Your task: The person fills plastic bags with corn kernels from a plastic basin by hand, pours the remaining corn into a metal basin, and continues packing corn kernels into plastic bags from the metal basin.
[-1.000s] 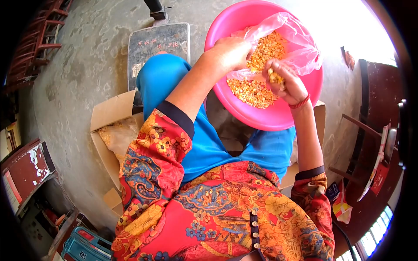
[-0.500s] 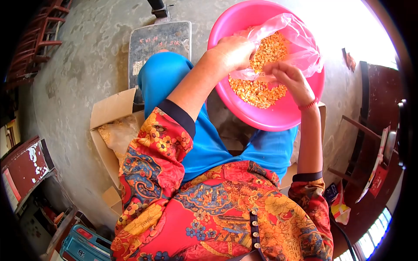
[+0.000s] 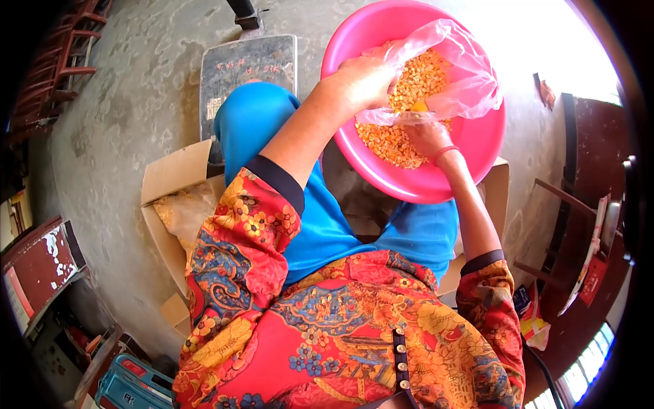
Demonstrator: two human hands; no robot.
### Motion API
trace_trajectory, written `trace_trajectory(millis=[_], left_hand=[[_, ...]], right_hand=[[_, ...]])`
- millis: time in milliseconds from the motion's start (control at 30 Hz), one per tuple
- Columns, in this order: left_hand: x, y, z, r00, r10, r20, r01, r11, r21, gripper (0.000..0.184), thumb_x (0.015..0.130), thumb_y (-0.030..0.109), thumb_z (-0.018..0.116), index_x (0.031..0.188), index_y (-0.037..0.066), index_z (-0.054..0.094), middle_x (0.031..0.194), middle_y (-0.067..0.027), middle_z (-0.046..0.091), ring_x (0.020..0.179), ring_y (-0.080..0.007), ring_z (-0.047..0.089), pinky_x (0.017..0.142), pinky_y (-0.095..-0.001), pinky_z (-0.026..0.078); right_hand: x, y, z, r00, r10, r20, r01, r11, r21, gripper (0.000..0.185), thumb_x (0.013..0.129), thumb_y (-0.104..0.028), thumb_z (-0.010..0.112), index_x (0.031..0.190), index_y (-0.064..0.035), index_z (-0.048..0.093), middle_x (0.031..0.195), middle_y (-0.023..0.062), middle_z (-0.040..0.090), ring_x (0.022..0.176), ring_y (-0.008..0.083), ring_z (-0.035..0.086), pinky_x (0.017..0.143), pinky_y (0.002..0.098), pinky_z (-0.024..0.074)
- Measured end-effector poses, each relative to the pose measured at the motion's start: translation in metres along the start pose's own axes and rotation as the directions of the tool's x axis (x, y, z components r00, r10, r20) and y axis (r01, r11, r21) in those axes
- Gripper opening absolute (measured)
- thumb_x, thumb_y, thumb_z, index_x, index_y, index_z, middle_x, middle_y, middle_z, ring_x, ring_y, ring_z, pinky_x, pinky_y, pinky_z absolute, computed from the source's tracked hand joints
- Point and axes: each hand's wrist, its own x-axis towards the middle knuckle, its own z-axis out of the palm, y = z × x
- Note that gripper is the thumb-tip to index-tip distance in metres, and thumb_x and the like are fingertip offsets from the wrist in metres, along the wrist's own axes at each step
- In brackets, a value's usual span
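Note:
A pink basin [image 3: 470,153] rests on my knees with orange-yellow corn kernels [image 3: 388,144] in it. A clear plastic bag [image 3: 463,102] lies open inside, with more kernels showing within its mouth. My left hand [image 3: 364,80] is closed on the bag's left edge. Low in the basin, my right hand [image 3: 429,140] lies among the kernels at the bag's near rim. Its fingers are mostly hidden by plastic and kernels. Just beyond them shows a small bright yellow patch [image 3: 419,106], too unclear to name.
A cardboard box [image 3: 174,170] holding a bag of pale yellow material stands under and beside my legs. Beyond my left knee lies a platform scale [image 3: 252,58]. Wooden furniture [image 3: 599,157] stands at the right, and a teal case [image 3: 133,385] at the lower left.
My right hand has moved down and slightly left, from above the bag's rim into the kernels. My left hand keeps its hold on the bag. The basin has shifted slightly left.

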Motion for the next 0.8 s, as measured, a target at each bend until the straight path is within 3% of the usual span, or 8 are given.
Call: trace_trajectory(millis=[67, 100, 233, 433, 500, 533, 633, 800], left_hand=[[0.0, 0.002, -0.001, 1.0, -0.008, 0.021, 0.007, 1.0, 0.02, 0.021, 0.068, 0.017, 0.063, 0.087, 0.009, 0.065, 0.081, -0.0135, 0.065, 0.078, -0.0294, 0.062, 0.07, -0.0398, 0.049], [0.0, 0.003, -0.002, 0.999, -0.017, 0.04, 0.015, 0.999, 0.041, 0.021, 0.068, 0.016, 0.062, 0.088, 0.01, 0.065, 0.081, -0.0137, 0.065, 0.078, -0.0296, 0.062, 0.07, -0.0399, 0.049], [0.0, 0.0, 0.001, 1.0, -0.005, 0.017, 0.005, 1.0, 0.007, 0.021, 0.068, 0.015, 0.061, 0.088, 0.01, 0.066, 0.08, -0.014, 0.065, 0.078, -0.0301, 0.062, 0.07, -0.0402, 0.049], [0.0, 0.001, -0.001, 0.998, -0.026, 0.054, 0.024, 0.999, 0.032, 0.02, 0.069, 0.014, 0.061, 0.088, 0.01, 0.065, 0.08, -0.0146, 0.064, 0.078, -0.0302, 0.062, 0.071, -0.0406, 0.048], [-0.001, 0.001, 0.0, 1.0, -0.005, -0.004, 0.005, 1.0, 0.01, 0.019, 0.069, 0.013, 0.06, 0.088, 0.01, 0.065, 0.08, -0.0149, 0.064, 0.078, -0.0304, 0.062, 0.071, -0.0405, 0.048], [-0.001, 0.0, 0.0, 1.0, -0.007, -0.004, 0.007, 1.0, 0.009, 0.019, 0.069, 0.013, 0.06, 0.088, 0.01, 0.065, 0.08, -0.0149, 0.064, 0.078, -0.0304, 0.062, 0.071, -0.0405, 0.048], [-0.001, 0.001, -0.001, 0.999, -0.022, 0.025, 0.021, 1.0, 0.018, 0.019, 0.07, 0.012, 0.059, 0.087, 0.009, 0.065, 0.08, -0.0153, 0.064, 0.078, -0.0307, 0.062, 0.07, -0.0407, 0.048], [0.002, -0.002, 0.003, 1.0, -0.026, 0.011, 0.026, 0.999, 0.04, 0.019, 0.071, 0.01, 0.055, 0.087, 0.009, 0.065, 0.08, -0.0163, 0.064, 0.079, -0.0314, 0.062, 0.07, -0.041, 0.048]], right_hand=[[0.003, -0.041, -0.028, 0.975, 0.086, 0.203, -0.099, 0.993, 0.058, 0.026, 0.085, -0.023, 0.052, 0.104, -0.0067, 0.058, 0.106, 0.0224, 0.057, 0.099, 0.0381, 0.054, 0.083, 0.0444, 0.0445], [0.002, -0.03, 0.006, 0.995, 0.099, 0.018, -0.099, 0.937, 0.334, 0.032, 0.086, -0.028, 0.051, 0.109, -0.0067, 0.057, 0.107, 0.0233, 0.056, 0.101, 0.0375, 0.053, 0.084, 0.0452, 0.0437], [0.007, -0.066, -0.004, 0.973, -0.138, 0.183, 0.103, 0.977, 0.188, 0.036, 0.085, -0.029, 0.052, 0.113, -0.0063, 0.055, 0.106, 0.023, 0.057, 0.1, 0.0393, 0.053, 0.084, 0.0459, 0.0432], [0.013, -0.06, 0.006, 0.973, -0.133, 0.187, -0.001, 0.812, 0.583, 0.035, 0.083, -0.029, 0.058, 0.108, -0.0053, 0.059, 0.089, 0.0148, 0.064, 0.082, 0.0259, 0.062, 0.071, 0.0374, 0.0474], [0.009, -0.059, -0.017, 0.808, 0.028, 0.589, -0.519, 0.507, 0.688, 0.03, 0.084, -0.025, 0.059, 0.107, -0.0046, 0.06, 0.085, 0.0054, 0.065, 0.075, 0.0117, 0.06, 0.065, 0.0279, 0.0478], [0.009, -0.055, -0.016, 0.807, 0.027, 0.59, -0.519, 0.508, 0.688, 0.03, 0.084, -0.025, 0.059, 0.107, -0.0046, 0.06, 0.085, 0.0054, 0.065, 0.075, 0.0117, 0.06, 0.065, 0.0279, 0.0478], [0.004, -0.044, -0.007, 0.731, -0.129, 0.67, -0.656, 0.141, 0.742, 0.023, 0.088, -0.016, 0.054, 0.104, 0.0007, 0.059, 0.086, 0.0048, 0.063, 0.071, 0.0075, 0.058, 0.059, 0.0207, 0.0478], [-0.006, -0.036, -0.038, 0.756, -0.161, 0.635, -0.634, 0.063, 0.771, 0.022, 0.09, -0.021, 0.051, 0.097, -0.0013, 0.059, 0.077, 0.0037, 0.059, 0.055, 0.0078, 0.054, 0.042, 0.0193, 0.0405]])
